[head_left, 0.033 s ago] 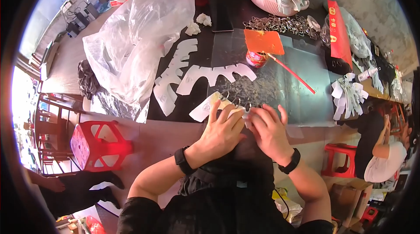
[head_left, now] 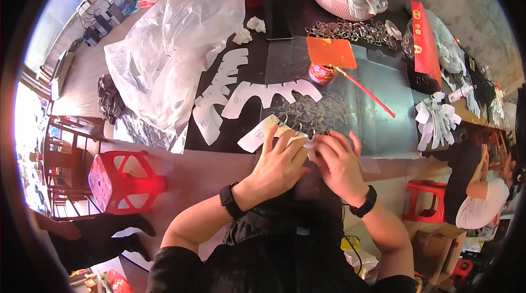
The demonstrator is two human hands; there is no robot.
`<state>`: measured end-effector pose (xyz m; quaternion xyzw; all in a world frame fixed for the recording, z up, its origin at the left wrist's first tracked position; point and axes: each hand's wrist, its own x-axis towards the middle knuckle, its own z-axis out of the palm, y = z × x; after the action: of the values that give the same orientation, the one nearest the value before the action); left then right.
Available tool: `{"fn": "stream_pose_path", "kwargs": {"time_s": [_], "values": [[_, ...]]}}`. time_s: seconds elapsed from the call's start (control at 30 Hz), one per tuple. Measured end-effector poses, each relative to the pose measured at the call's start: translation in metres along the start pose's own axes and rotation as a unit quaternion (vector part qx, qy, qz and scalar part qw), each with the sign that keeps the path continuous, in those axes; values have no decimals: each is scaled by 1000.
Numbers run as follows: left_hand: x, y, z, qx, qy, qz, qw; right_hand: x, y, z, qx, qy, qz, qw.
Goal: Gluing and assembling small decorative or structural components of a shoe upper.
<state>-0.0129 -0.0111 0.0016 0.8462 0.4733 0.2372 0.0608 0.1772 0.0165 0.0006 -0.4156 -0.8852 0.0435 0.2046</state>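
My left hand (head_left: 279,162) and my right hand (head_left: 341,166) work close together at the table's near edge, both closed on a white notched strip (head_left: 253,138). Its left end sticks out beyond my left fingers, with a yellowish patch near them. Several metal rings (head_left: 296,127) stand in a row along its far side. My fingers cover the middle of the strip. Beyond it lie a curved white strip with cut tabs (head_left: 271,92) and a similar strip (head_left: 208,120) to its left. An orange card (head_left: 331,52) rests over a small red tub (head_left: 321,74), with a red stick (head_left: 368,95) beside it.
A large clear plastic bag (head_left: 170,57) covers the table's left part. At the back are a heap of metal rings (head_left: 356,31) and a pink basket (head_left: 334,5) full of white pieces. A white bundle (head_left: 436,120) lies right. Red stools (head_left: 123,181) flank me; two other people are nearby.
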Motion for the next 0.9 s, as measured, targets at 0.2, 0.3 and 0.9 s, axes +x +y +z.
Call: {"fn": "stream_pose_path", "kwargs": {"time_s": [0.2,0.3,0.9], "values": [[2,-1,8,-45,29,-10,998,4,4,3,94,60,90,990],[2,2,10,-54,16,-29,998,9,2,1,67,34,102,992],[9,12,-49,-588,77,-342,729,50,-16,-58,562,16,150,814]]}}
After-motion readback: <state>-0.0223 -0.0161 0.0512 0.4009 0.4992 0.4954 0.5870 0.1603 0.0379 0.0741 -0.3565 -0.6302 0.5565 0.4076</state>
